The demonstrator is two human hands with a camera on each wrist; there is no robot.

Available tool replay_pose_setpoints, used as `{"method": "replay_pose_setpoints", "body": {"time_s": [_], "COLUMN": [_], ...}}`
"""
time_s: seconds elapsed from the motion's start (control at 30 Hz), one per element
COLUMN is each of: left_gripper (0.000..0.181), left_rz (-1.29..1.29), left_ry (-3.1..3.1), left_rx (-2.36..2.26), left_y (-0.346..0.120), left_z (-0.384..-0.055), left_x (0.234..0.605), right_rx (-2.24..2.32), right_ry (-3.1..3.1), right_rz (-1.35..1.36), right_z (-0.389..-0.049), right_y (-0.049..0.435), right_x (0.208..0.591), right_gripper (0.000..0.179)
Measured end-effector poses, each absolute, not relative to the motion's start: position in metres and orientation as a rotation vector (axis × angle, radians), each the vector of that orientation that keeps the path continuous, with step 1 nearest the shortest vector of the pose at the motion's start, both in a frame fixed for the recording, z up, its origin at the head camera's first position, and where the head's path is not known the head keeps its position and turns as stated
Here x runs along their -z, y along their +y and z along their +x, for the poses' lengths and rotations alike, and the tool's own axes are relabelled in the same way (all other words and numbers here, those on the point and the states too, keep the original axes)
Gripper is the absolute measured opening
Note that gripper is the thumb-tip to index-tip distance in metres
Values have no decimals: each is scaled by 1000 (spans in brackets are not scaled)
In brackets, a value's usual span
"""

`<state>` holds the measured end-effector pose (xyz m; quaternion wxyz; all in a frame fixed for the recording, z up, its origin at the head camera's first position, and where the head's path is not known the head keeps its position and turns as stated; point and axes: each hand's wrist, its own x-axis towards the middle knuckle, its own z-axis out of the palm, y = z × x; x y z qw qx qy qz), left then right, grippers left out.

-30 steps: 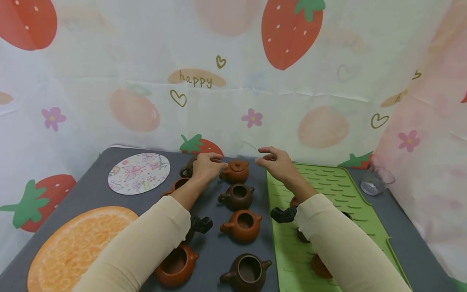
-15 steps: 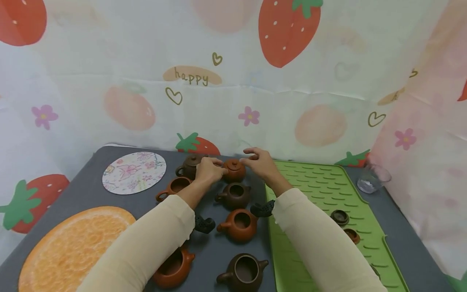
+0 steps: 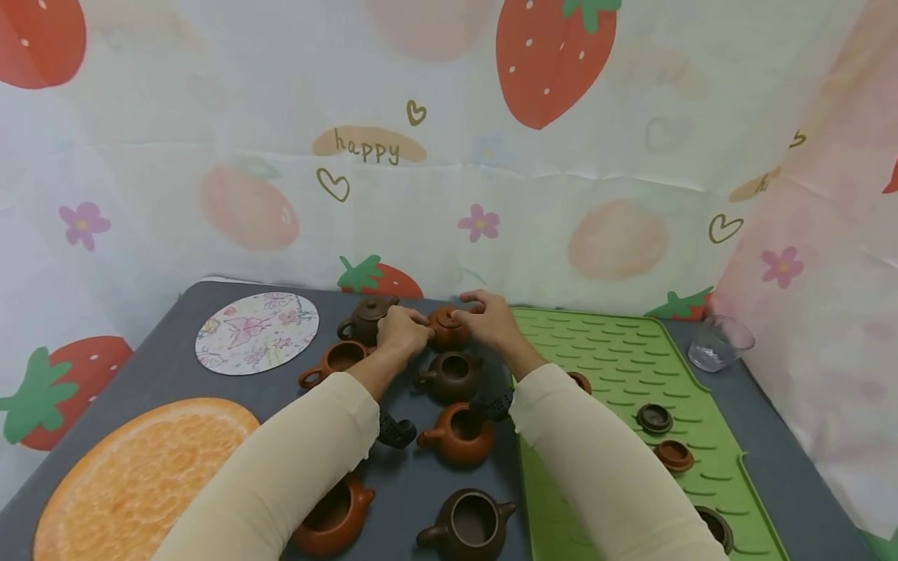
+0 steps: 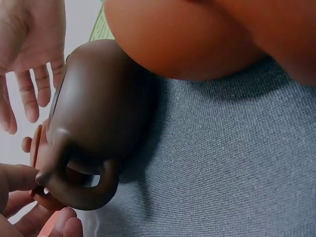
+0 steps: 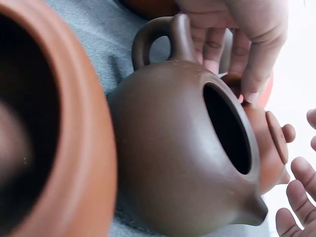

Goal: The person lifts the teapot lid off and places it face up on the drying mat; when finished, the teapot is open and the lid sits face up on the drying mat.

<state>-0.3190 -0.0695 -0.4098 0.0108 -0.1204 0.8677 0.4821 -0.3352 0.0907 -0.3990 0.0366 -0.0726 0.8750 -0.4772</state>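
Note:
A small orange-brown teapot (image 3: 449, 327) with its lid on stands at the back of the table. My left hand (image 3: 404, 333) pinches its handle between thumb and fingers, as the right wrist view shows. My right hand (image 3: 493, 321) is at the spout side with relaxed, spread fingers; its thumb tip overlaps the pot's edge in the head view. Just in front stands a dark brown teapot (image 5: 163, 133) without a lid, which partly hides the orange pot in both wrist views. A dark lidded teapot (image 3: 366, 318) sits left of my left hand.
Several lidless teapots stand in two columns, including an orange one (image 3: 463, 453) and a dark one (image 3: 468, 541). On the right, a green mat (image 3: 603, 335) carries loose lids (image 3: 655, 418). A clear glass (image 3: 719, 347) stands beyond it. Two round mats (image 3: 256, 333) lie left.
My right hand has moved left from above the green mat's edge to the orange lidded teapot. My left hand has come down slightly onto its handle.

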Motion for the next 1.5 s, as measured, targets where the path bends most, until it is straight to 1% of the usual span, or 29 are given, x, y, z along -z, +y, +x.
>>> {"method": "replay_pose_setpoints", "body": {"time_s": [0.27, 0.5, 0.83, 1.07, 1.23, 1.5], "left_gripper": [5, 7, 8, 9, 8, 8], "left_rz": [-408, -405, -380, -383, -379, -373], "left_ry": [2708, 2713, 2742, 2741, 2759, 2766], "left_rx": [-1503, -1483, -1456, -1453, -1431, -1428], "left_y": [-70, -70, -68, -70, -69, -70], "left_z": [-320, -321, -322, -321, -321, -320], "left_x": [412, 411, 411, 411, 412, 412], "right_rx": [1422, 1328, 1205, 1157, 1198, 1443], "right_ry": [2736, 2804, 2915, 2898, 2926, 2907], "right_rz": [-172, -210, -227, -165, -159, -209], "right_z": [-336, -338, -344, -346, -346, -344], "right_y": [84, 80, 75, 71, 70, 76], "right_x": [406, 409, 411, 408, 408, 407], "right_gripper": [36, 38, 18, 16, 14, 17]}}
